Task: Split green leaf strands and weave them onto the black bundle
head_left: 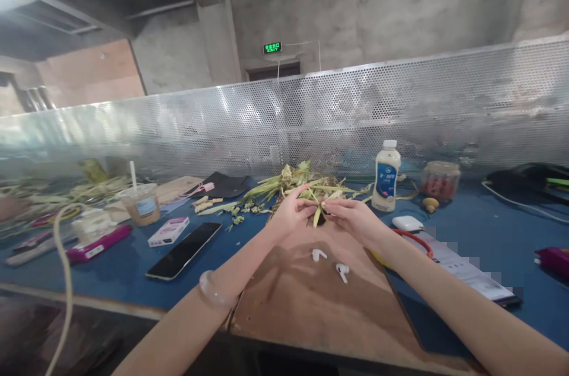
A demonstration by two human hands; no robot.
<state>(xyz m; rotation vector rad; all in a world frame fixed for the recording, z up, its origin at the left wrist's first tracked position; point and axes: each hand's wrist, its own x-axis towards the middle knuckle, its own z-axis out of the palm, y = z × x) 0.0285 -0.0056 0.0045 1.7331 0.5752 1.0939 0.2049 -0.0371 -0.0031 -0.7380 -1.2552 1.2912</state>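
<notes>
My left hand and my right hand meet above the far part of a brown wooden board. Between their fingertips is a narrow yellow-green leaf strip, pinched from both sides. One end of it hangs down pointed. What exactly the fingertips press on is too small to make out. Just behind the hands lies a loose heap of green and dry leaf strips. Small green cut bits are scattered left of it. Two white earbuds rest on the board beneath my hands.
A black phone, a small white-and-pink box and an iced drink cup stand left. To the right are a blue-labelled bottle, a jar, a white earbud case and papers. Perforated metal panel closes the back.
</notes>
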